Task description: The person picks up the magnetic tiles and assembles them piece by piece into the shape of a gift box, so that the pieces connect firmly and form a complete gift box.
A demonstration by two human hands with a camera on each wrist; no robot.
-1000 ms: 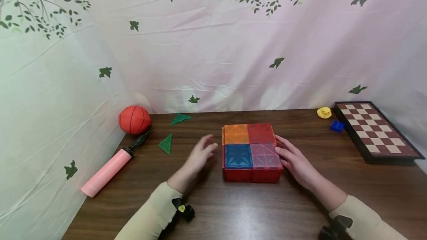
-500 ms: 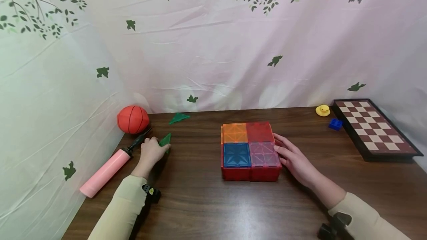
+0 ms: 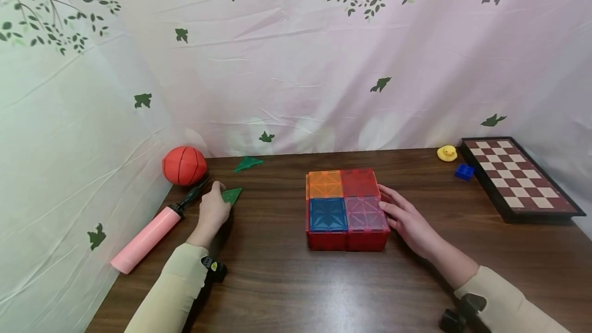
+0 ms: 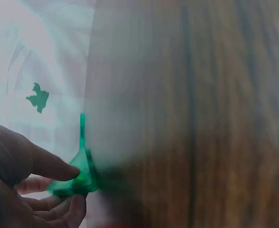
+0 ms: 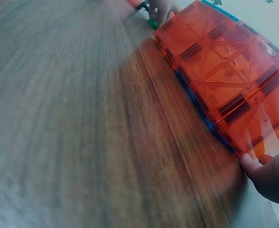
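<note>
Left hand (image 3: 211, 210): moved from the tile box (image 3: 347, 209) to the green triangle tile (image 3: 230, 195); now pinching it, edge lifted off tabletop (image 3: 287, 281)
Right hand (image 3: 407, 220): unchanged; fingers flat against box side

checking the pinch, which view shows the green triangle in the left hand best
Left wrist: the green triangle is close up, pinched between thumb and fingers of the left hand, though blurred. Head shows the tile small, partly behind the hand. Right wrist shows only a distant green speck.
</note>
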